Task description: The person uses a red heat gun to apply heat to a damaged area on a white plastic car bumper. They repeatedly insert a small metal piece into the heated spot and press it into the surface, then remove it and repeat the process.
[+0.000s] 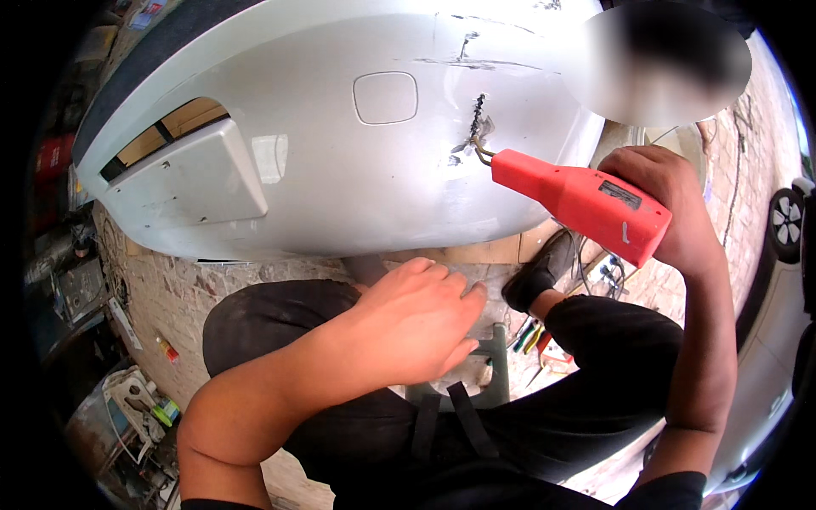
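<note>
My right hand (659,183) is wrapped round the rear of a red soldering gun (586,200). The gun's bent metal tip touches, or nearly touches, the lower end of a dark, rough seam (478,115) in a silver car bumper (331,178). Scuffed and peeling paint surrounds that seam. Over my lap, below the bumper's near edge, my left hand (416,314) hangs loosely open. Its thumb is apart from the bent fingers, and nothing shows in it.
Below my hands are a green-grey stool (497,365) and several hand tools (531,338). Cables run by a power strip (608,272) near my shoe. Another person (667,64) is at the upper right. A car (765,374) stands at the right; clutter lines the left.
</note>
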The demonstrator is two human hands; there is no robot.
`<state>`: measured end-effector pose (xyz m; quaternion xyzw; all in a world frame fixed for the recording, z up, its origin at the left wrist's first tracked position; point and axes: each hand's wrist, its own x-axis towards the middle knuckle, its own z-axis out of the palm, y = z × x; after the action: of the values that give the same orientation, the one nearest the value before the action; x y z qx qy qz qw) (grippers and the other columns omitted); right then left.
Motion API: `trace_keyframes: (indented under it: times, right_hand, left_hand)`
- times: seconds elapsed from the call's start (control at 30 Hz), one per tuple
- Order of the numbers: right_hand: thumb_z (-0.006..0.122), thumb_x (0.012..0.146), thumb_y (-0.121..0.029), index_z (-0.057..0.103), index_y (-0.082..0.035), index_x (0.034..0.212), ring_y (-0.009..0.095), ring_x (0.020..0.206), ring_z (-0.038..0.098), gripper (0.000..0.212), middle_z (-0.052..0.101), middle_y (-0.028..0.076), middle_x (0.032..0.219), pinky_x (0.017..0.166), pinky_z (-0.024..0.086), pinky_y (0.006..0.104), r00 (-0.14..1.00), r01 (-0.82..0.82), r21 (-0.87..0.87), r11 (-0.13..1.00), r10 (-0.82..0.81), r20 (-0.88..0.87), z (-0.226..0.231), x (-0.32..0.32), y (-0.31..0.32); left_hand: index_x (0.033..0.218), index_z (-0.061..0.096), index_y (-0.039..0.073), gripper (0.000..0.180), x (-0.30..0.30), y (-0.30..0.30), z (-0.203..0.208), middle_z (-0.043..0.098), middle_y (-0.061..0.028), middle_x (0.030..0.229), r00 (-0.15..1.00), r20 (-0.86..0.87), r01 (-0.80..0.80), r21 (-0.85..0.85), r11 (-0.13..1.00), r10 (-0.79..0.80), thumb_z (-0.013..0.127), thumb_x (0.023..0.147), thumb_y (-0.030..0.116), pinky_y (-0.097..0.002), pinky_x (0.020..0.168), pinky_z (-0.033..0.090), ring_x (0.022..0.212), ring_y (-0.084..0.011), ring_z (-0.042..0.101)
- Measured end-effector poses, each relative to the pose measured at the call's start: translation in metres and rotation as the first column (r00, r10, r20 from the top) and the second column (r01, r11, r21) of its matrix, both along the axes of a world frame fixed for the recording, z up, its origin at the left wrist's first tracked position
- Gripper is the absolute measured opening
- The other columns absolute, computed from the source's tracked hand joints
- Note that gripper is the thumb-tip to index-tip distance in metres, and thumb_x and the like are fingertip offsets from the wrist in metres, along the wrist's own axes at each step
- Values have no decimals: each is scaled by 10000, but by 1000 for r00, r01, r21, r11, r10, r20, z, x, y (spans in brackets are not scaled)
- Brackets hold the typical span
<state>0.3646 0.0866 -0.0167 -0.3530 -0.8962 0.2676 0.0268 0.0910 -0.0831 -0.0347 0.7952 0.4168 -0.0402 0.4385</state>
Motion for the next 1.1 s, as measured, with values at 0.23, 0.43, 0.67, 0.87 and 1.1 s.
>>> trace_keyframes:
  times: [0.23,0.43,0.67,0.87,1.1]
  right_hand:
    - [823,758,-165,690,-11,925,373,756,690,264,687,184,819,695,535,382,985,142,-243,960,-161,-63,-13,8,-9]
    - [822,758,-158,692,-11,923,367,760,695,256,687,182,819,696,539,377,992,120,-139,983,-126,-31,-11,7,-10]
    - [819,753,-172,711,-19,934,363,777,710,261,696,175,818,705,548,384,999,35,-36,999,-36,-28,-1,-2,0]
    - [810,751,-165,721,-18,949,375,804,716,262,708,178,838,726,556,380,999,31,-59,998,-32,-20,3,-5,3]
    - [825,740,-154,709,-15,942,369,806,718,271,696,187,828,723,548,376,999,22,-72,997,-24,-30,2,-4,5]
  left_hand:
    - [1316,632,-42,555,-3,-3,-4,682,-171,1052,1000,-4,-28,7,1000,28,769,904,304,-434,988,489,1049,-350,662]
    - [1317,635,-40,549,-2,-4,-2,681,-168,1038,1000,-6,-25,10,1000,25,767,906,299,-434,984,491,1036,-347,665]
    - [1320,635,-41,557,3,-4,0,685,-171,1049,1000,-7,-16,29,999,16,769,900,300,-435,988,492,1051,-350,667]
    - [1322,635,-38,560,2,-4,-3,686,-175,1040,1000,-28,-8,33,999,9,771,897,301,-435,982,493,1054,-350,667]
    - [1307,638,-36,543,-1,-9,-2,680,-170,1033,999,-1,-39,65,997,39,765,903,305,-435,965,491,1045,-344,664]
